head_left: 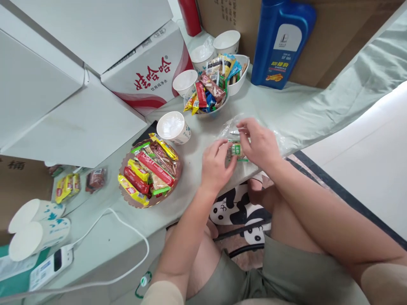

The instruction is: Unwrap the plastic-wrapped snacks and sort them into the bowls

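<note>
A small wrapped snack packet (235, 149) with a green label lies at the table's front edge, between my hands. My left hand (218, 165) has its thumb and fingers closed on the packet's left side. Close against its right side is my right hand (260, 144), with fingers curled in; what they grip is hard to make out. A crumpled clear plastic bag (275, 134) spreads beneath and around both hands. A thin shiny piece (234, 132) shows by the right fingertips, its kind unclear.
Left of my hands are a round tray (124, 195) of wrapped snacks and a paper cup (182, 134). Behind stand a snack-filled bowl (219, 111), another bowl (239, 87), a blue jug (270, 51) and a white carton (127, 76). A white cable (140, 235) crosses the left side.
</note>
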{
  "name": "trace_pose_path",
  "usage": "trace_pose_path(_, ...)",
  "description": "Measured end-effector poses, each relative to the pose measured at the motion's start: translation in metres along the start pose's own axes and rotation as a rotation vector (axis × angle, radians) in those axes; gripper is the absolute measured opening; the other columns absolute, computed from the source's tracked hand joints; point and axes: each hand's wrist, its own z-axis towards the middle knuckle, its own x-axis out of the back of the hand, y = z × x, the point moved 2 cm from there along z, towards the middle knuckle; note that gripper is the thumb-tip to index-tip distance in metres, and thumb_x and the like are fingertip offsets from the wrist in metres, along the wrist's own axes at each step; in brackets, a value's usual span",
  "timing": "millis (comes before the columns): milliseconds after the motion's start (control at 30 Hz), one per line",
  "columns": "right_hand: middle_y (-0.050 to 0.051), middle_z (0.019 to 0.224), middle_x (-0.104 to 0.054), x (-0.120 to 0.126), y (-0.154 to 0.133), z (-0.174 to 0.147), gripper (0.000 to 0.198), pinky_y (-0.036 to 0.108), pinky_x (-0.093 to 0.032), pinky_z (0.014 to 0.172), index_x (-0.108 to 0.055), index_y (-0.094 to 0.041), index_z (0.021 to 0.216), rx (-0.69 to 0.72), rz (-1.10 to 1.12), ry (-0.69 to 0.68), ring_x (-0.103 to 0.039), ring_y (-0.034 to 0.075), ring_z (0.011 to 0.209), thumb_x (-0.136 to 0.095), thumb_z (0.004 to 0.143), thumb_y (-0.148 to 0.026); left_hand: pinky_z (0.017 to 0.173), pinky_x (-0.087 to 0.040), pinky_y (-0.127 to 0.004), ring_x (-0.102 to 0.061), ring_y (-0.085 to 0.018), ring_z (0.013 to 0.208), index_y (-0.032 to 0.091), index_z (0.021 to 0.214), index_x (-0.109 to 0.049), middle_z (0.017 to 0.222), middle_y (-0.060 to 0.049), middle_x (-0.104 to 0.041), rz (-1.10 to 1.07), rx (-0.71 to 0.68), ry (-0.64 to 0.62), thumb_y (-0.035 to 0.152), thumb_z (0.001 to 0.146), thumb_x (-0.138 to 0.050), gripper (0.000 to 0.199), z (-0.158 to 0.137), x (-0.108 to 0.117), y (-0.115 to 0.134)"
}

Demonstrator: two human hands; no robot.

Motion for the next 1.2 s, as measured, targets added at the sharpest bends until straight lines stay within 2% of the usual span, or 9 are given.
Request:
trace_pose_path(100, 0.012, 0.105, -0.074, -0.009, 0.009, -0.007, 0.03, 0.037, -0.047, 0.078, -0.066, -0.019, 0.109, 0.075, -0.046, -0.137, -0.067, 0.028, 0.095, -0.042, 0.09, -0.018, 0.106, -0.038, -0.045, -0.059, -0.03, 0.125, 0.022, 0.124, -0.065, 0.126, -0.012, -0.07, 0.09, 0.116, -0.105, 0.031, 0.092, -0.067, 0.034, 0.001, -0.007, -0.001)
trace_pose_path(233, 0.011, 0.121, -0.071, -0.007, 0.014, -0.014, 0.038, 0.037, -0.047, 0.079, -0.065, -0.02, 0.118, 0.163, -0.05, -0.216, -0.067, 0.028, 0.1, -0.048, 0.084, -0.019, 0.096, -0.038, -0.044, -0.065, -0.025, 0.101, 0.026, 0.096, -0.073, 0.092, -0.004, -0.076, 0.152, 0.144, -0.145, 0.025, 0.093, -0.064, 0.009, -0.004, 0.002, -0.008)
trace_pose_path(333, 0.013, 0.132, -0.066, -0.005, 0.014, -0.016, 0.052, 0.039, -0.049, 0.083, -0.06, -0.019, 0.131, 0.176, -0.067, -0.237, -0.066, 0.031, 0.108, -0.056, 0.08, -0.024, 0.091, -0.04, -0.041, -0.065, -0.023, 0.093, 0.024, 0.083, -0.072, 0.085, -0.003, -0.073, 0.16, 0.105, -0.149, 0.02, 0.091, -0.064, 0.012, -0.014, 0.01, -0.011)
trace_pose_path(433, 0.015, 0.131, -0.066, -0.009, 0.013, -0.019, 0.054, 0.044, -0.048, 0.089, -0.058, -0.018, 0.129, 0.2, -0.125, -0.278, -0.062, 0.036, 0.116, -0.061, 0.076, -0.029, 0.094, -0.042, -0.041, -0.063, -0.026, 0.107, 0.026, 0.11, -0.073, 0.119, -0.007, -0.072, 0.157, 0.098, -0.158, 0.02, 0.087, -0.067, 0.025, -0.022, 0.011, -0.011)
trace_pose_path(567, 0.016, 0.116, -0.068, -0.015, 0.009, -0.022, 0.038, 0.047, -0.046, 0.087, -0.06, -0.02, 0.111, 0.186, -0.229, -0.305, -0.06, 0.038, 0.113, -0.064, 0.075, -0.031, 0.095, -0.043, -0.044, -0.057, -0.03, 0.122, 0.035, 0.137, -0.061, 0.154, -0.005, -0.053, 0.181, 0.097, -0.257, 0.019, 0.086, -0.067, 0.054, -0.022, 0.006, -0.01)
trace_pose_path(667, 0.015, 0.112, -0.066, -0.015, 0.008, -0.023, 0.046, 0.043, -0.046, 0.08, -0.058, -0.02, 0.117, 0.133, -0.265, -0.298, -0.064, 0.035, 0.102, -0.067, 0.075, -0.036, 0.092, -0.043, -0.043, -0.058, -0.03, 0.12, 0.033, 0.121, -0.07, 0.144, -0.004, -0.062, 0.194, 0.114, -0.223, 0.02, 0.088, -0.066, 0.036, -0.019, 0.006, -0.012)
trace_pose_path(767, 0.018, 0.117, -0.063, -0.014, 0.01, -0.024, 0.066, 0.041, -0.046, 0.075, -0.052, -0.016, 0.131, 0.103, -0.285, -0.271, -0.064, 0.035, 0.098, -0.071, 0.073, -0.043, 0.088, -0.041, -0.041, -0.065, -0.025, 0.108, 0.027, 0.095, -0.074, 0.116, -0.003, -0.077, 0.159, 0.087, -0.251, 0.019, 0.092, -0.062, 0.015, -0.019, 0.007, -0.015)
trace_pose_path(967, 0.016, 0.115, -0.064, -0.017, 0.013, -0.029, 0.053, 0.037, -0.043, 0.066, -0.055, -0.02, 0.119, 0.115, -0.289, -0.293, -0.064, 0.031, 0.085, -0.071, 0.074, -0.043, 0.084, -0.042, -0.038, -0.069, -0.023, 0.097, 0.026, 0.116, -0.071, 0.098, -0.003, -0.079, 0.115, 0.12, -0.371, 0.016, 0.091, -0.059, 0.03, -0.03, 0.011, -0.02)
trace_pose_path(1200, 0.008, 0.101, -0.071, -0.008, 0.019, -0.025, 0.056, 0.038, -0.048, 0.069, -0.051, -0.026, 0.117, -0.072, 0.051, -0.28, -0.066, 0.029, 0.084, -0.077, 0.07, -0.042, 0.081, -0.044, -0.039, -0.066, -0.026, 0.096, 0.022, 0.095, -0.075, 0.094, -0.008, -0.073, 0.191, 0.243, -0.329, 0.015, 0.088, -0.059, 0.019, -0.034, 0.017, -0.029)
